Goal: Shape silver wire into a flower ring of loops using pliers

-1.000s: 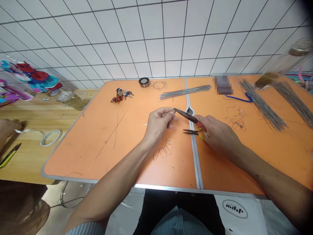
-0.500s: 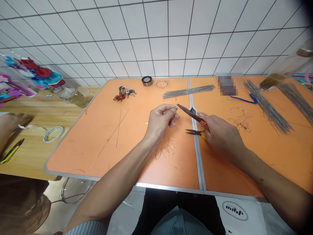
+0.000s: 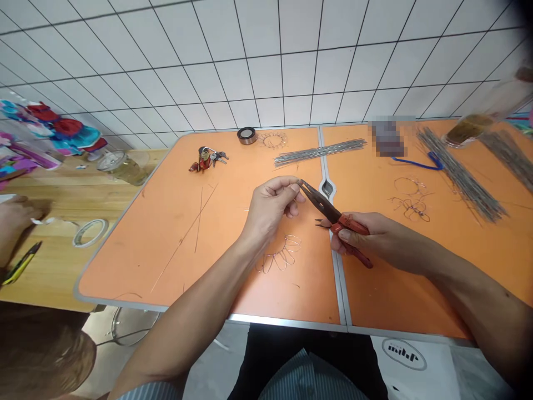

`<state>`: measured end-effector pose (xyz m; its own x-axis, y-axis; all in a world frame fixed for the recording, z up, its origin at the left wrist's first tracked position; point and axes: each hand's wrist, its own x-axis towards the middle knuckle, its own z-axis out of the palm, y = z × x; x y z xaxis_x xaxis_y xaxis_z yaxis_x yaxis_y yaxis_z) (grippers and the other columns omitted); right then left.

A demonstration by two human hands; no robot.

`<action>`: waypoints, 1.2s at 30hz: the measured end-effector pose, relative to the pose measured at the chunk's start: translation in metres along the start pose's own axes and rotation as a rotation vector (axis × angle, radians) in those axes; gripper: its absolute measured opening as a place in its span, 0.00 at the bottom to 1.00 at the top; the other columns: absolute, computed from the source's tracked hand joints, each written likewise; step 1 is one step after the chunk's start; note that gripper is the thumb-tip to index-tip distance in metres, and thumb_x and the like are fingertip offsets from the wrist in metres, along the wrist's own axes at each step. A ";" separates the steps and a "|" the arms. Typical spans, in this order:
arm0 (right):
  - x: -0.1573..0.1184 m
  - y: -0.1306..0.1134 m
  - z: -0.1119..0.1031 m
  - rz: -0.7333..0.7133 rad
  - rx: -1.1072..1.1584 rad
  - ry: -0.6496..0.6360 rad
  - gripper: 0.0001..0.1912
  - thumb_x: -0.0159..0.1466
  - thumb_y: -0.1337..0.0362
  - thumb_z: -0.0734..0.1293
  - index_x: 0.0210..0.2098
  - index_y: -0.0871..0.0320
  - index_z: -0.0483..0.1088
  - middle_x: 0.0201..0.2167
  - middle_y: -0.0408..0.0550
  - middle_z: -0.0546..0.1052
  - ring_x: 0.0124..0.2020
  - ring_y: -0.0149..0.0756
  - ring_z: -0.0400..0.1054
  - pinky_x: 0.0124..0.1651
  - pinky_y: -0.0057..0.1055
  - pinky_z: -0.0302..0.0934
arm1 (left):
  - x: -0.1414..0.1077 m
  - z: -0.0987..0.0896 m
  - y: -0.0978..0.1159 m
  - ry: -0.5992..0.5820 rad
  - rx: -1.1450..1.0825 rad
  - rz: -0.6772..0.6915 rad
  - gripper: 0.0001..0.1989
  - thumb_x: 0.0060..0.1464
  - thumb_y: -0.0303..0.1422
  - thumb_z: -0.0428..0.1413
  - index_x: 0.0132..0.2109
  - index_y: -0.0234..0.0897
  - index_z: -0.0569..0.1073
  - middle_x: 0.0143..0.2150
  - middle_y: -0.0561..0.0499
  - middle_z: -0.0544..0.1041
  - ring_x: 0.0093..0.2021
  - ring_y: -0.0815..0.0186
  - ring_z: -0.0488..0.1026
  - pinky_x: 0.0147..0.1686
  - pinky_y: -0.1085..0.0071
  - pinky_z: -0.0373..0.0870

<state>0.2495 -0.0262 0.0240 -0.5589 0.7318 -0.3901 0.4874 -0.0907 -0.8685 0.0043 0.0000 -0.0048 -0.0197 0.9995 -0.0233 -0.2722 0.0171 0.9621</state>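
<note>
My left hand [image 3: 272,205] is closed in a pinch above the orange table, on a thin wire that barely shows between thumb and forefinger. My right hand [image 3: 370,236] grips long-nosed pliers [image 3: 327,210] with red handles. Their jaw tips touch or nearly touch the fingertips of my left hand. Partly hidden under the pliers lies a second, smaller pair of pliers [image 3: 320,223], with only its dark tips showing. Below my left wrist rests a piece of wire bent into several petal-like loops [image 3: 281,258].
A bundle of straight wires [image 3: 318,153], black tape [image 3: 246,135] and keys [image 3: 210,158] lie toward the wall. Further right are bent wire shapes [image 3: 412,208] and a thicker wire bundle [image 3: 462,175]. Another person's hand [image 3: 19,216] works at the wooden table, by white tape [image 3: 90,232].
My right hand has turned the pliers, so their handles now point down to the right and the jaws reach my left fingertips. The smaller pliers are now more covered. My left hand has barely moved.
</note>
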 end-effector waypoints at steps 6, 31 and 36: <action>0.002 0.003 -0.001 0.010 0.060 -0.043 0.22 0.78 0.44 0.66 0.38 0.55 0.74 0.34 0.48 0.77 0.26 0.34 0.66 0.28 0.35 0.67 | 0.000 -0.002 -0.001 -0.016 0.022 0.005 0.09 0.57 0.36 0.70 0.41 0.36 0.83 0.30 0.52 0.82 0.21 0.74 0.70 0.22 0.74 0.63; 0.008 0.021 -0.005 0.077 0.368 -0.196 0.23 0.74 0.43 0.70 0.53 0.56 0.76 0.31 0.44 0.74 0.23 0.31 0.62 0.20 0.29 0.58 | 0.002 -0.006 -0.002 -0.011 0.052 0.073 0.12 0.54 0.40 0.74 0.38 0.37 0.83 0.29 0.52 0.83 0.22 0.73 0.70 0.25 0.75 0.65; 0.008 0.015 -0.002 0.119 0.361 -0.172 0.25 0.72 0.38 0.70 0.46 0.55 0.74 0.28 0.41 0.68 0.22 0.29 0.58 0.20 0.28 0.54 | 0.003 -0.007 -0.002 -0.016 0.050 0.086 0.13 0.53 0.41 0.75 0.38 0.38 0.84 0.29 0.52 0.83 0.23 0.73 0.71 0.25 0.74 0.66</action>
<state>0.2537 -0.0201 0.0083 -0.6319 0.5807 -0.5133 0.3061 -0.4214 -0.8536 -0.0023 0.0028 -0.0085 -0.0256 0.9976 0.0638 -0.2213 -0.0679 0.9728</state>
